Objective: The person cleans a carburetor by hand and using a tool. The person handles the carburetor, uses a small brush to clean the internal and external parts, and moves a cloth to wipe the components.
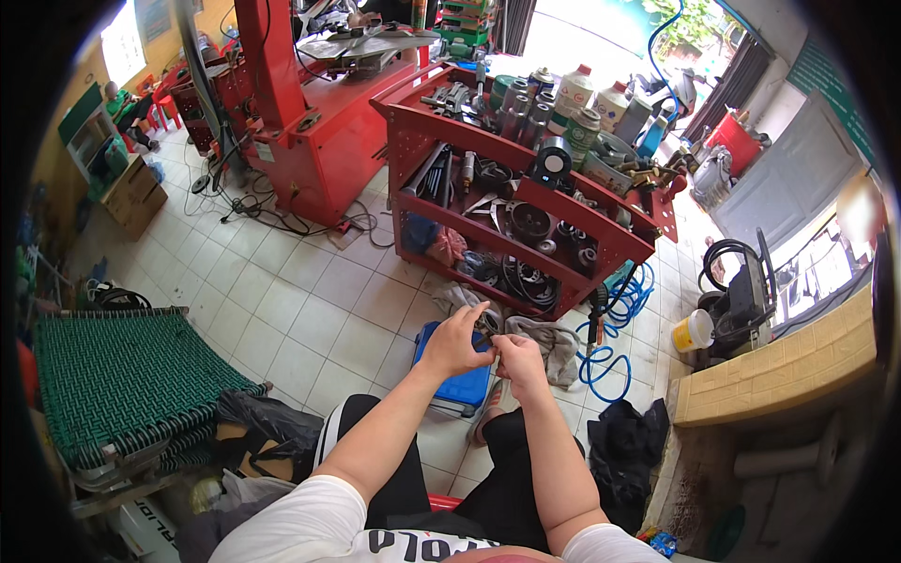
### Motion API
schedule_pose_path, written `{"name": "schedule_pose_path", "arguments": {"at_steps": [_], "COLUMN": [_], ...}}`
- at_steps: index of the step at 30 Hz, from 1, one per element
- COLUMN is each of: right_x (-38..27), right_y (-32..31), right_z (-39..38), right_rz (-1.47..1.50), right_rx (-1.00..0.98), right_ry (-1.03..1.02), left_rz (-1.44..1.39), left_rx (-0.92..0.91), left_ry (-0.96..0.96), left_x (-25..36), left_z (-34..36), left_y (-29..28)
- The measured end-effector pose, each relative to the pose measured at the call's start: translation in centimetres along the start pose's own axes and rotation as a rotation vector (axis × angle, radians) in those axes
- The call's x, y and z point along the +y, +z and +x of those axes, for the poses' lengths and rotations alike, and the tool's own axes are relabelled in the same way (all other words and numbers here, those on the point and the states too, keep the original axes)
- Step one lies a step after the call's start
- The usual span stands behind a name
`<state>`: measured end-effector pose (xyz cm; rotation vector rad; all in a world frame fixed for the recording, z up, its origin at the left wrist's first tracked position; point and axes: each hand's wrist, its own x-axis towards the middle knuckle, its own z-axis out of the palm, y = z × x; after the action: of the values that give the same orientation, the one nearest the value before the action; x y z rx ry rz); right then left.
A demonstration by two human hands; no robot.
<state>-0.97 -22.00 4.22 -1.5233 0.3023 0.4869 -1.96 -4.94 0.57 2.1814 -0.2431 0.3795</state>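
My left hand point(452, 345) is curled, its thumb and fingers closing round a small dark, metal-looking part point(487, 325) that I cannot name. Right beside it, my right hand point(520, 362) is closed in a pinch at the near side of that part. Whatever its fingertips grip is hidden. Both hands meet above a blue plastic case point(460, 390) lying on the tiled floor. A grey cloth point(556, 349) lies crumpled on the floor just past my right hand.
Ahead stands a red tool cart point(526, 178) with tools, cans and bottles. A blue hose point(601, 366) coils at its right. A red machine point(319, 169) stands far left, a green woven chair point(141, 375) nearer. A yellow-tan ledge point(779, 361) borders the right.
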Motion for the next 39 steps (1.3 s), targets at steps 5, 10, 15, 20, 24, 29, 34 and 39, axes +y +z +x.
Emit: {"name": "schedule_pose_path", "arguments": {"at_steps": [5, 10, 15, 20, 24, 29, 34, 39], "right_x": [-0.1, 0.2, -0.4, -0.1, 0.0, 0.1, 0.0, -0.3], "right_y": [0.4, 0.0, 0.1, 0.4, -0.6, -0.5, -0.2, -0.5], "right_z": [-0.4, 0.1, -0.2, -0.1, 0.4, 0.5, 0.3, 0.1], "right_rz": [-0.074, -0.065, -0.022, -0.008, 0.065, 0.046, 0.101, 0.027], "right_rx": [0.034, 0.040, 0.001, 0.015, -0.070, -0.028, -0.059, -0.057], "right_ry": [-0.110, -0.064, 0.013, -0.011, 0.089, 0.050, 0.055, 0.079], "left_rz": [-0.007, 0.002, 0.005, 0.003, -0.013, -0.016, -0.010, -0.004], "left_rx": [0.000, -0.023, -0.017, -0.008, -0.017, -0.027, 0.002, -0.017], "left_ry": [0.007, 0.003, 0.005, 0.027, 0.010, -0.019, -0.001, -0.016], "left_x": [-0.1, 0.1, -0.2, -0.1, 0.0, 0.1, -0.4, -0.1], "left_z": [0.0, 0.0, 0.0, -0.1, -0.1, 0.0, 0.0, 0.0], "left_y": [0.1, 0.2, 0.3, 0.3, 0.2, 0.2, 0.4, 0.3]}}
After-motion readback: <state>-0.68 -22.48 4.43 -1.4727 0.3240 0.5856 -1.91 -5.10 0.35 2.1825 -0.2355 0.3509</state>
